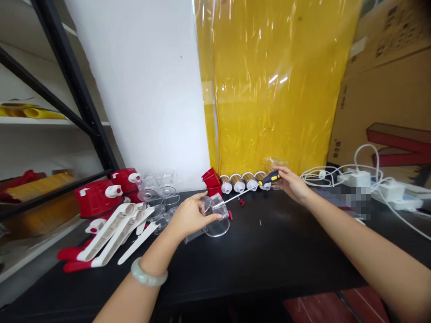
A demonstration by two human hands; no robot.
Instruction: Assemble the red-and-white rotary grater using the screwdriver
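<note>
My left hand (188, 215) is closed on a clear plastic part (220, 207) and holds it just above the black table. In my right hand (290, 183) is a screwdriver (269, 178) with a black and yellow handle, gripped by the fingers. Its long metal shaft slopes down to the left, and the tip meets the clear part; whether it sits on a screw I cannot tell. A small red piece (230, 215) shows at the clear part's right side. Behind it stand red plastic pieces (211, 178), and another small red piece (241, 202) lies on the table.
Several cylinders with white ends (239, 185) line the back of the table (269, 260). White handles (111, 233) with red ends, red housings (96, 197) and clear parts (158, 190) crowd the left. White cables and a power strip (397, 199) lie at right.
</note>
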